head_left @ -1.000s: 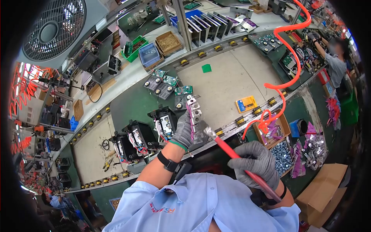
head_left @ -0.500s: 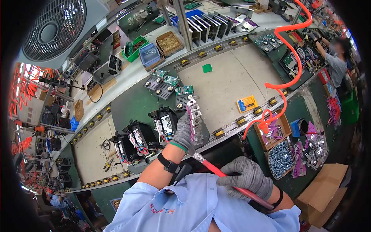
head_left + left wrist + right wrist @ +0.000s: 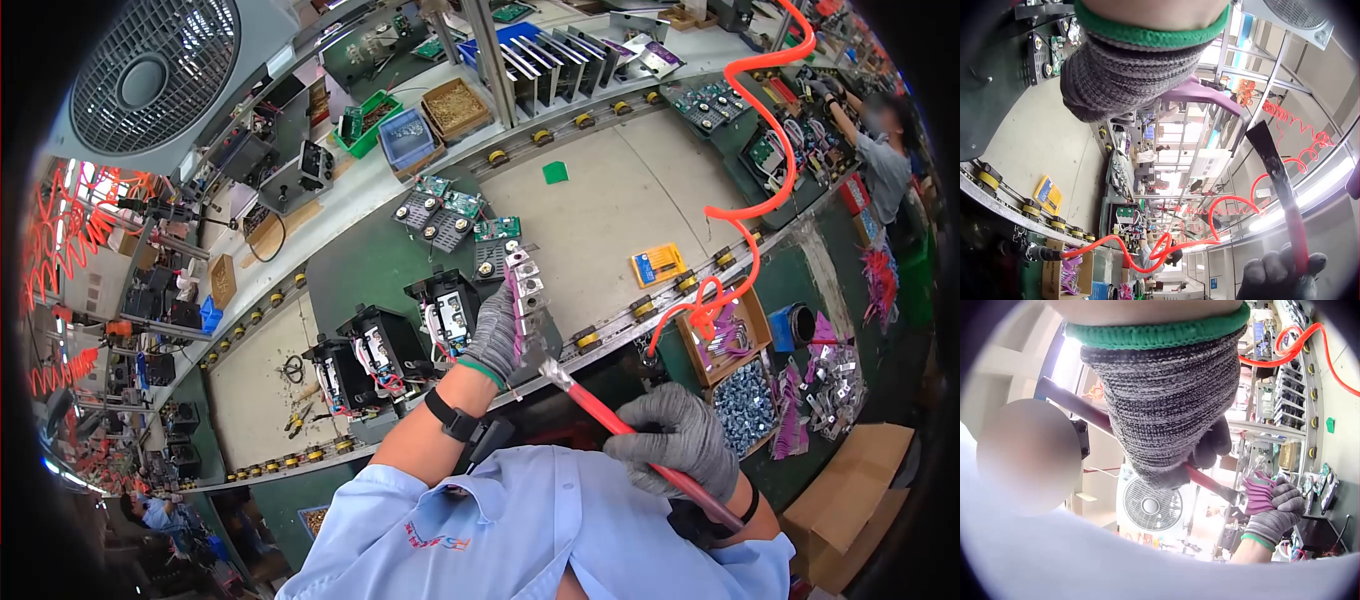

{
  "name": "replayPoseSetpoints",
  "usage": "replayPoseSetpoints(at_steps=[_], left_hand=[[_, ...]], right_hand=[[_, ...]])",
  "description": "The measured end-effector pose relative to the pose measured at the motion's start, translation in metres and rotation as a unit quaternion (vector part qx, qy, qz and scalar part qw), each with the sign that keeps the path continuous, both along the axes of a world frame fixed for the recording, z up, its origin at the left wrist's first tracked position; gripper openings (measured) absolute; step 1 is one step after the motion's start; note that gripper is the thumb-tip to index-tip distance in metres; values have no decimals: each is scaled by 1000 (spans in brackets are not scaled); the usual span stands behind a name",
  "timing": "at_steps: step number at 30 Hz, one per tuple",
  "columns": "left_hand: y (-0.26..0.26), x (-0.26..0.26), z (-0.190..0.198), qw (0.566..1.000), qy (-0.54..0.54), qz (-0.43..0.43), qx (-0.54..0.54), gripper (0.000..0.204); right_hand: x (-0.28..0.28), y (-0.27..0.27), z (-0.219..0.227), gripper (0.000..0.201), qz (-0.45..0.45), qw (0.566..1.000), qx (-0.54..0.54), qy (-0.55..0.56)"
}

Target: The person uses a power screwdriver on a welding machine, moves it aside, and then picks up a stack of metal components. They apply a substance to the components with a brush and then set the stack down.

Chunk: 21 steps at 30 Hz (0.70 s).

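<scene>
My gloved left hand (image 3: 492, 335) grips a row of small silver metal pieces (image 3: 527, 285) backed with purple strips. In the right wrist view, the purple strips (image 3: 1259, 492) fan out from the left hand's curled fingers. My gloved right hand (image 3: 675, 440) holds a flat brush (image 3: 600, 410) by its red handle. The brush's grey, smeared head points at the near end of the metal row, close to it in the head view. From the left wrist, the dark bristles (image 3: 1262, 137) show wide and flat. Part of the handle is hidden behind the right fingers.
Black housings with wiring (image 3: 375, 350) stand left of my left hand. Circuit boards on black plates (image 3: 445, 220) lie beyond. At right are a cardboard box (image 3: 760, 325), blue-grey small parts (image 3: 745, 405) and a coiled red hose (image 3: 790, 130). Another person (image 3: 880, 150) works at far right.
The brush dipped down toward the left wrist half a second ago and has swung back up to the metal pieces. The left hand keeps its grip; the head view has shifted slightly.
</scene>
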State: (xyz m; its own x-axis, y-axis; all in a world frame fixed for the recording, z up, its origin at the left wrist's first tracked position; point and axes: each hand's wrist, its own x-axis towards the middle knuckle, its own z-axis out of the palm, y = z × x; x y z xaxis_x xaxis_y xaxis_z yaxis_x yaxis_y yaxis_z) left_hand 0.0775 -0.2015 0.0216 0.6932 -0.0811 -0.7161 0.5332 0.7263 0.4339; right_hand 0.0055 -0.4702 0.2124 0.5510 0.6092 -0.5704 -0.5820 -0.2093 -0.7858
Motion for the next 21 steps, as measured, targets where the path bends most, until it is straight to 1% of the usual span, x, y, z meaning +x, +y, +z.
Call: replayPoseSetpoints(at_steps=[1,2,3,4,5,6,7,8,9,10,11,12,13,14,15,16,17,18,19,20,21], left_hand=[[0,0,-3,1000,-15,5,-9,36],[0,1,-6,999,-30,9,-18,36],[5,1,-15,999,-31,7,-18,36],[13,0,-26,985,-56,-37,-161,37],[19,-5,-37,947,-78,-79,-301,38],[14,-11,-28,948,-76,-82,-300,38],[4,-18,-9,936,-55,-107,-331,39],[-2,-22,0,922,-35,-135,-362,41],[-4,-21,-4,928,-42,-191,-317,44],[-14,-23,10,896,-75,-246,-363,47],[-23,-24,26,900,-71,-266,-338,48],[-34,-25,36,901,-66,-289,-315,48],[-42,-23,31,887,-58,-331,-318,48],[-50,-22,24,867,-51,-376,-322,47],[-56,-21,19,854,-52,-412,-313,45],[-72,-21,35,884,104,-333,-312,42],[-84,-18,22,859,86,-372,-342,41],[-97,-15,10,834,69,-405,-368,39],[-117,-16,35,851,45,-433,-295,34],[-133,-15,23,851,82,-446,-265,29],[-154,-16,6,846,106,-456,-254,30]], right_hand=[[-1,2,-3,23,11,992,9,-125],[-2,3,-5,25,22,968,18,-248],[-3,0,-7,25,19,968,18,-249],[-3,-5,-11,20,21,914,36,-403],[-5,-11,-14,17,23,837,52,-544],[-8,-19,-18,20,22,738,66,-671],[-15,-32,-7,30,25,768,43,-639],[-25,-45,-8,28,-13,770,44,-637],[-38,-62,-12,25,-60,811,80,-577],[-51,-73,-13,22,-107,844,112,-514],[-63,-70,-11,19,-198,791,53,-577],[-74,-68,-6,17,-284,722,-14,-630],[-88,-76,6,16,-297,733,-60,-610],[-98,-88,10,24,-290,697,-132,-643],[-112,-95,7,29,-348,696,-137,-613],[-126,-103,-1,35,-405,689,-139,-585],[-143,-116,-8,39,-442,690,-141,-556],[-157,-115,-11,34,-548,685,-120,-465],[-166,-119,-14,32,-571,672,-142,-449],[-172,-125,-19,30,-590,664,-157,-432],[-177,-129,-23,30,-597,659,-159,-429]])
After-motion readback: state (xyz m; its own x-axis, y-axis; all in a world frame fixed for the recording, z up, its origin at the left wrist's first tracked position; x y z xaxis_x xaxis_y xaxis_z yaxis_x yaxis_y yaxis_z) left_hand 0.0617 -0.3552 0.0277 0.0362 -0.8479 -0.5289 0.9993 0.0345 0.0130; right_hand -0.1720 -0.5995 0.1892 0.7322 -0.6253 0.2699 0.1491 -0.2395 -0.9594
